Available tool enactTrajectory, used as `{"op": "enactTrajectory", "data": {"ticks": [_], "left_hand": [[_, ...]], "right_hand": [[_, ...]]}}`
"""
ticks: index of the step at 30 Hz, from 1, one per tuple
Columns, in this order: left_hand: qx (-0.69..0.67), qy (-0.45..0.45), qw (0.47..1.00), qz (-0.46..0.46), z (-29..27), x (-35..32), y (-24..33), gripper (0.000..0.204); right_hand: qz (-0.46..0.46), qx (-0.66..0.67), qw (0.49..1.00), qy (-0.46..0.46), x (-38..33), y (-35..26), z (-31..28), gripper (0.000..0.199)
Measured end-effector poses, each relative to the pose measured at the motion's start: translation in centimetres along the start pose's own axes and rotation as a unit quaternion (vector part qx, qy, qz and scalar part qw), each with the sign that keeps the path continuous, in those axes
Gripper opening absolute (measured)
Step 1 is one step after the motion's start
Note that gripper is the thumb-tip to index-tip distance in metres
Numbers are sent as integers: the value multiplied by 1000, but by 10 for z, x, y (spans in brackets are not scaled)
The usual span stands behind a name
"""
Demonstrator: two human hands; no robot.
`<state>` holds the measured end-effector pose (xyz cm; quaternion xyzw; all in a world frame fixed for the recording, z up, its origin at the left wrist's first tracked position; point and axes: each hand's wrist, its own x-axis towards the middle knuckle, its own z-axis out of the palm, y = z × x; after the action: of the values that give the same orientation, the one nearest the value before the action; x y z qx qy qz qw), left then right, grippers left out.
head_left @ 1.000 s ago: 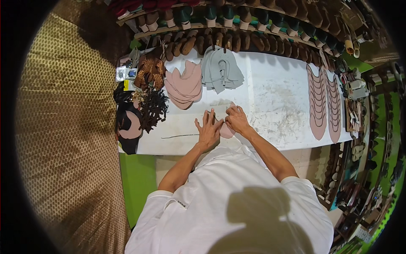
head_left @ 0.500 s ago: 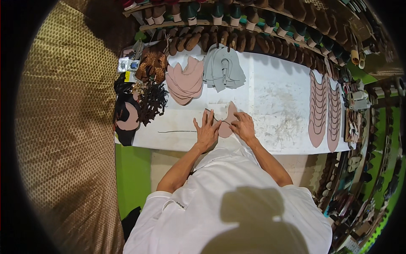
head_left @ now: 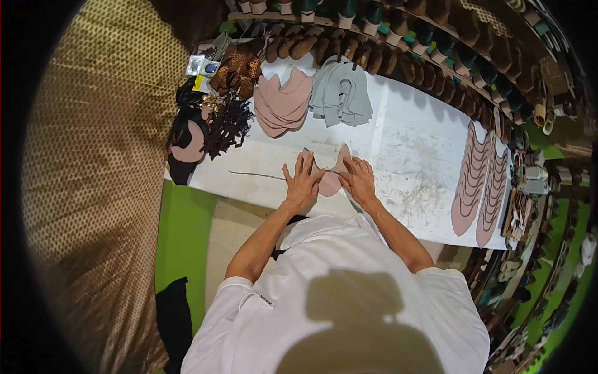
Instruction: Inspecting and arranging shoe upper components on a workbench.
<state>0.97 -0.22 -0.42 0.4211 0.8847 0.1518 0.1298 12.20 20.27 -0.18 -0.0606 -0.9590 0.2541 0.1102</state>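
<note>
A pink shoe-upper piece (head_left: 329, 185) lies on the white-covered table close to my body, partly hidden under my hands. A thin dark strip (head_left: 255, 175) stretches over the table from the left to my left hand, and a dark line follows the piece's inner curve. My left hand (head_left: 303, 182) rests on the piece's left side, fingers stretched and spread, thumb toward the curve. On the other side, my right hand (head_left: 356, 181) has its fingers bent and pressed together at the dark strip along the curved edge.
Behind my hands sit a stack of pink pieces (head_left: 282, 106) and grey pieces (head_left: 327, 93). Dark strips (head_left: 228, 128) heap at the left. Two overlapped rows of pink pieces (head_left: 468, 187) lie far right. Shelves of shoes (head_left: 411, 47) line the back.
The whole view has turned, so the table now slants down toward the right. My hands stay on the pink piece; the right fingers have shifted slightly along its edge.
</note>
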Motion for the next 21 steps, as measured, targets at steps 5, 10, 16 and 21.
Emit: {"op": "enactTrajectory", "data": {"ticks": [5, 10, 16, 21], "left_hand": [[0, 5, 1000, -7, 2, -4, 2, 54], [-2, -8, 1000, -16, 1, -2, 3, 54], [74, -12, 996, 46, -9, 5, 6, 56], [96, -25, 993, 55, -12, 9, 7, 53]], "right_hand": [[8, 34, 999, -28, 7, 3, -1, 12], [27, 60, 998, -22, 19, 14, -5, 11], [7, 41, 998, -56, 35, 25, -6, 11], [7, 35, 997, -63, 41, 28, -3, 11]]}}
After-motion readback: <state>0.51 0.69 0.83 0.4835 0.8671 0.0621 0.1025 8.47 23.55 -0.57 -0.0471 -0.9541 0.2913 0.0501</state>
